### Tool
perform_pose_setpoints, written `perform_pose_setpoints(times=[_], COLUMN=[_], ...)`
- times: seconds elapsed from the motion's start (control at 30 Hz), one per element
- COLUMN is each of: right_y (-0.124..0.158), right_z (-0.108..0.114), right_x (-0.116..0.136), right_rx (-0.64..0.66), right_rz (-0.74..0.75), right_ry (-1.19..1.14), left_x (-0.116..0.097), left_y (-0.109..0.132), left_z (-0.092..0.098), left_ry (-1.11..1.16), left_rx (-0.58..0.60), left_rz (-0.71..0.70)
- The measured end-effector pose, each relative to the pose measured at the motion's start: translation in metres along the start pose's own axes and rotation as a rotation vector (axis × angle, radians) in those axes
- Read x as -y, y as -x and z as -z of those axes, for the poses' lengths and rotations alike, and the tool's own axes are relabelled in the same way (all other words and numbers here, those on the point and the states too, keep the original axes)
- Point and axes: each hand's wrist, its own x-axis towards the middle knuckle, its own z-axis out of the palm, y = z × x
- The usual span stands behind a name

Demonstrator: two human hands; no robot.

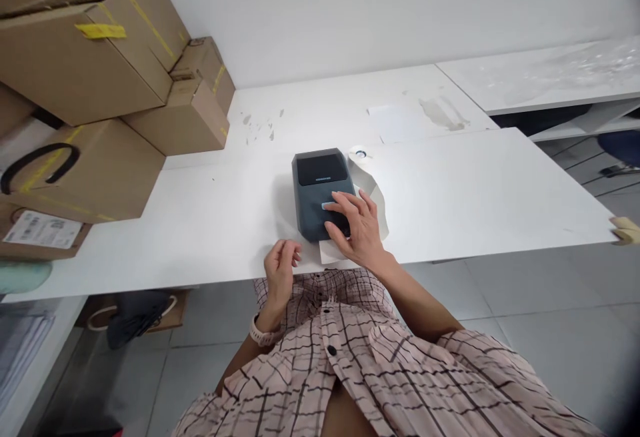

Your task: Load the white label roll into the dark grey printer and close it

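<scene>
Printer (pixel 320 197): closed | slip (pixel 330 252): out at printer's near end, looks untaken | right hand (pixel 363 227): loose atop printer, grasping nothing | left hand (pixel 281 264): printer's near-left, curled, cannot tell if empty

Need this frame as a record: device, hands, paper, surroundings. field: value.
device: dark blue-grey boxy unit on white table
right hand: right hand over the unit's near half, fingers spread; exact contact unclear
left hand: left hand curled near the table's front edge, left of the unit's near end; grip contents not visible
paper: white piece at the unit's near end
surroundings: cardboard boxes stacked at left
</scene>
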Motion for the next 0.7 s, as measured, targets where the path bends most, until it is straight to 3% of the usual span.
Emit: perform_pose_setpoints(times=[0.1, 0.23, 0.33, 0.43, 0.53, 0.7], right_y=[0.001, 0.006, 0.015, 0.016, -0.002, -0.066], right_z=[-0.005, 0.002, 0.012, 0.019, 0.022, 0.026], right_x=[0.002, 0.004, 0.002, -0.005, -0.016, -0.033], right_rx=[0.021, 0.100, 0.021, -0.070, -0.077, -0.073], right_rz=[-0.060, -0.152, -0.248, -0.332, -0.312, -0.227], right_ry=[0.033, -0.069, -0.245, -0.399, -0.498, -0.435], left_x=[-0.004, -0.011, -0.017, -0.027, -0.042, -0.062], left_y=[-0.011, -0.018, -0.015, -0.015, -0.030, -0.089], left_z=[-0.001, -0.018, -0.029, -0.031, -0.028, -0.031], left_ry=[-0.017, 0.037, 0.110, 0.130, 0.113, 0.143], left_rx=[-0.102, 0.001, 0.076, 0.068, 0.020, 0.016], left_rz=[-0.072, -0.083, -0.051, -0.106, -0.206, -0.354])
